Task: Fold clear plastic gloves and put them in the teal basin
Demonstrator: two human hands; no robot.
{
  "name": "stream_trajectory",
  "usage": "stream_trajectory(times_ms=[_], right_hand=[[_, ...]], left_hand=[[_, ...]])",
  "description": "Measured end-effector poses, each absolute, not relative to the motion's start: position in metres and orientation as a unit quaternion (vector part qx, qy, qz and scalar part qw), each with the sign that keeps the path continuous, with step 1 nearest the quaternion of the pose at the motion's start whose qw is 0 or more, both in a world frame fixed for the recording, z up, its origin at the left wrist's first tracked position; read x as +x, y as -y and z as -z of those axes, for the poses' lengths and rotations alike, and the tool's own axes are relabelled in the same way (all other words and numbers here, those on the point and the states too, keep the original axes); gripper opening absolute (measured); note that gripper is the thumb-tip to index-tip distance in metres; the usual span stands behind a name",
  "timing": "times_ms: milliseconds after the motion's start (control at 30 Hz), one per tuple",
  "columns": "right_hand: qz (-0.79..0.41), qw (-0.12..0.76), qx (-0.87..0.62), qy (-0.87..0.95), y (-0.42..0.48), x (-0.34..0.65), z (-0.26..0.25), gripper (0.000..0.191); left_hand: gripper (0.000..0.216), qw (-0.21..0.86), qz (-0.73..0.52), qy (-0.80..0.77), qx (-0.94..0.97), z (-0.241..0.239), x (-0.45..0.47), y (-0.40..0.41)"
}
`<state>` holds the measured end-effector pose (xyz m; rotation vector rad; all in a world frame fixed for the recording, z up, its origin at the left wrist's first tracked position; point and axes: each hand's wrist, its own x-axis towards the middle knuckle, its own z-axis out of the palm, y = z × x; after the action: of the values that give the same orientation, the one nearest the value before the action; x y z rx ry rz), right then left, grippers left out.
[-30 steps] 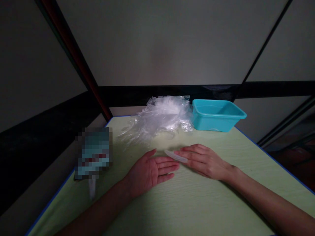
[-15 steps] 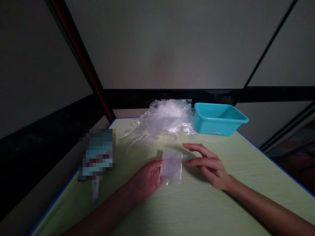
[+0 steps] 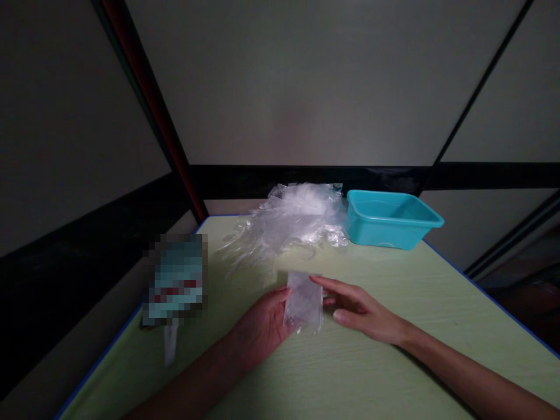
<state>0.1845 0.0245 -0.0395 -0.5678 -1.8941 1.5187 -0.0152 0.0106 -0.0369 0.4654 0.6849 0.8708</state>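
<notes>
My left hand holds a small, flat, clear plastic bag by its left side, thumb on the front face and the other fingers behind it. The bag looks like a folded or stacked square with a crinkled lower edge. At its right edge is my right hand, index fingertip against the upper right part of the bag. The right thumb stands apart from the index finger, and the remaining fingers are partly hidden near the bag's side. Farther back lies a loose heap of clear plastic bags.
A turquoise plastic basin stands at the back right, touching or nearly touching the heap. At the left edge of the pale green table is a blurred-out item with a white strip below it. Panels rise behind the table.
My right hand has moved left to the bag, its index finger now at the bag's upper right. The left hand keeps its hold. The whole view has shifted slightly.
</notes>
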Motion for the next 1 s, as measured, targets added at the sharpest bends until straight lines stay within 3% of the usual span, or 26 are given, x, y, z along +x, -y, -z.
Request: stream_trajectory(times_ms=[200, 333, 500, 633, 1000], right_hand=[[-0.532, 0.298, -0.202, 0.766, -0.022, 0.184, 0.035, 0.057], [-0.571, 0.321, -0.197, 0.730, -0.020, 0.180, 0.036, 0.058], [-0.576, 0.345, -0.237, 0.702, -0.021, 0.178, 0.040, 0.053], [-0.570, 0.380, -0.290, 0.669, -0.025, 0.178, 0.042, 0.046], [-0.536, 0.510, -0.389, 0.549, -0.045, 0.191, 0.035, 0.028]], left_hand=[[0.031, 0.838, -0.393, -0.304, 0.227, 0.035, -0.012, -0.008], [0.031, 0.840, -0.398, -0.294, 0.224, 0.035, -0.011, -0.007], [0.020, 0.835, -0.413, -0.307, 0.196, 0.036, -0.010, -0.006], [0.010, 0.828, -0.412, -0.336, 0.180, 0.039, -0.007, -0.002], [0.027, 0.817, -0.378, -0.308, 0.309, 0.040, -0.011, -0.013]])
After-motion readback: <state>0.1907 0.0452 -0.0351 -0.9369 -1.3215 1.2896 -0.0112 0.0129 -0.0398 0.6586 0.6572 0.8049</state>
